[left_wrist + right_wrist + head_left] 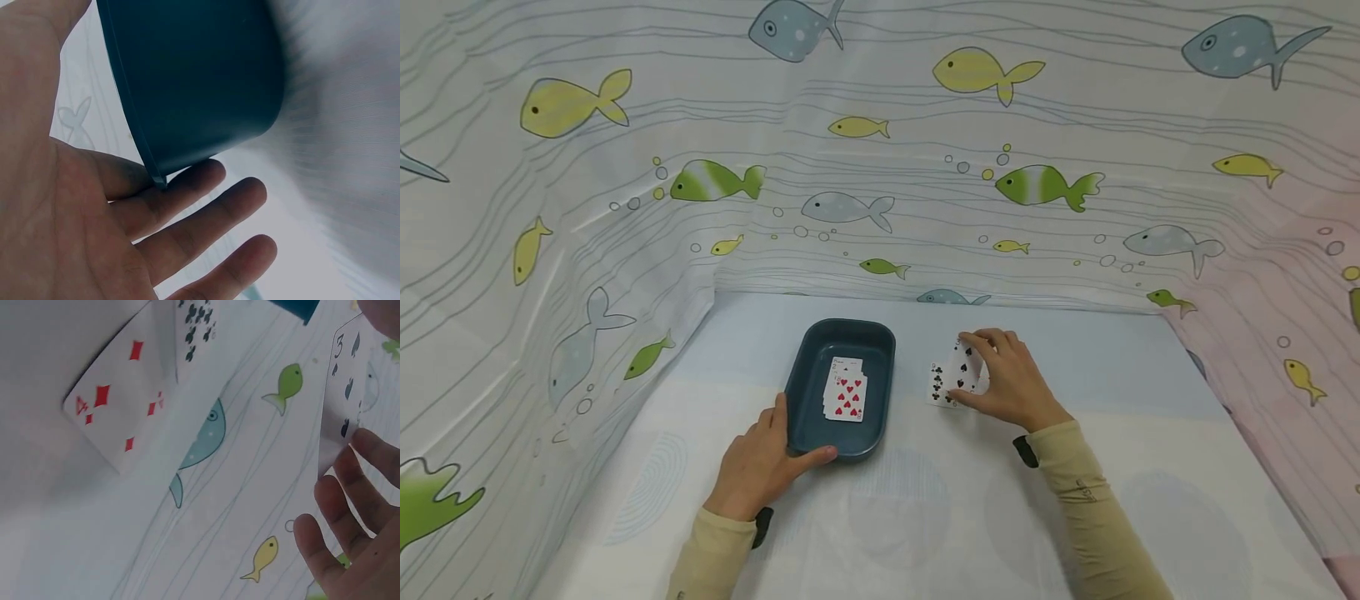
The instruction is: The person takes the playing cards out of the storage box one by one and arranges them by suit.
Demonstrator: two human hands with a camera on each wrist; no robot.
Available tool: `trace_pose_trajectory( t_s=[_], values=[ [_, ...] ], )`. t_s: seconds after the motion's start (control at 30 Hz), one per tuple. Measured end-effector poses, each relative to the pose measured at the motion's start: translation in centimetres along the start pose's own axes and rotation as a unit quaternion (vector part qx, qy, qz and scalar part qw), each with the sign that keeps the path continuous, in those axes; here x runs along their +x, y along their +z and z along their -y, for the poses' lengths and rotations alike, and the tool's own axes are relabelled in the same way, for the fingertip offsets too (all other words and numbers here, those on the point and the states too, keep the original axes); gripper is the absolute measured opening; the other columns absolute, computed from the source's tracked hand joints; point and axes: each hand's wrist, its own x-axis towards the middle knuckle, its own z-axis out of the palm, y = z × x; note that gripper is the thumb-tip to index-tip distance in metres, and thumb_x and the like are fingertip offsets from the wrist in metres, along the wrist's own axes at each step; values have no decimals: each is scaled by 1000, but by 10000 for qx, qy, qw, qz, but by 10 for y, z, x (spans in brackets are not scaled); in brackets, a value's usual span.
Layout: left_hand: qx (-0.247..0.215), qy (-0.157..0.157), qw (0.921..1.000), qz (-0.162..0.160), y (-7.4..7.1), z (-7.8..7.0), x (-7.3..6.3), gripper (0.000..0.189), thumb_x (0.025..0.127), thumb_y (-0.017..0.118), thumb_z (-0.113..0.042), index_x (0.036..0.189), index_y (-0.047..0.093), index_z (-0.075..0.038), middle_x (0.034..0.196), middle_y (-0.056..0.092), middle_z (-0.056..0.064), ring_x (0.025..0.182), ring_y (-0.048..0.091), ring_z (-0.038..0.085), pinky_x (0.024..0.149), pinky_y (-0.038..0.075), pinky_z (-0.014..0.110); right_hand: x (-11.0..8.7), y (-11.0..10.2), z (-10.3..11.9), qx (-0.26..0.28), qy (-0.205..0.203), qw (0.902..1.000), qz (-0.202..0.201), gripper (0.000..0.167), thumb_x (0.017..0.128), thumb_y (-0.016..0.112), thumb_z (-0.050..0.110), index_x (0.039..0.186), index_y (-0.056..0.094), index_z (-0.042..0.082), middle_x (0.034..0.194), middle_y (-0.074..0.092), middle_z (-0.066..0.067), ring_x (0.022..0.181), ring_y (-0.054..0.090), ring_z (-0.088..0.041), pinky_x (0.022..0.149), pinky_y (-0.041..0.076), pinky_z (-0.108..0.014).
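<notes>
While the left hand (756, 464) spreads its fingers against the blue dish (850, 333), already bearing 1 card pile (847, 396), the right hand (1013, 385) pinches the 3 of spades (339, 394) right of the dish, where a clubs card (936, 386) and the 4 of diamonds (125, 406) seem left.

left sleeve (709, 550): beige, long | right sleeve (1086, 500): beige, small dark marking | black wrist piece (1025, 452) at right cuff
</notes>
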Motion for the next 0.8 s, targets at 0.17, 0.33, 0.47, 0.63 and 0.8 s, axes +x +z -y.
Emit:
trace_pose_trajectory(
  t_s=[0.17, 0.33, 0.47, 0.63, 0.8],
  values=[
    [-5, -10, 10000, 0, 0, 0, 0, 130, 76, 63, -83, 154, 24, 12, 142, 49, 33, 112, 62, 45, 91, 49, 60, -11, -2, -18, 51, 153, 9998, 115, 88, 71, 87, 53, 143, 55, 12, 133, 53, -13, 118, 49, -33, 98, 41, -54],
    [31, -16, 10000, -15, -2, 0, 0, 131, 75, 60, -86, 154, 25, 12, 141, 50, 32, 111, 63, 44, 90, 50, 59, -17, -9, -32, 141, 270, 9989, 365, 88, 72, 87, 52, 143, 55, 12, 134, 53, -14, 120, 48, -35, 99, 40, -56],
    [25, -29, 10000, -2, -2, -1, 0, 130, 75, 63, -85, 154, 26, 12, 141, 50, 32, 110, 63, 44, 90, 50, 59, -22, -12, -43, 120, 420, 9970, 644, 89, 71, 89, 50, 143, 55, 11, 135, 53, -15, 123, 47, -36, 101, 37, -58],
    [13, -18, 10000, -14, -2, 0, 0, 130, 75, 63, -84, 154, 26, 12, 141, 50, 32, 111, 63, 44, 90, 50, 59, -28, -13, -56, 48, 559, 9938, 960, 89, 71, 90, 47, 143, 55, 9, 135, 54, -16, 125, 48, -37, 103, 37, -60],
    [-14, -4, 10000, -40, -1, 0, 0, 130, 75, 63, -84, 154, 26, 12, 141, 50, 32, 110, 63, 44, 90, 50, 59, -35, -12, -69, -62, 646, 9899, 1260, 86, 72, 90, 45, 142, 56, 7, 134, 55, -20, 125, 48, -39, 104, 36, -61]
  ],
)
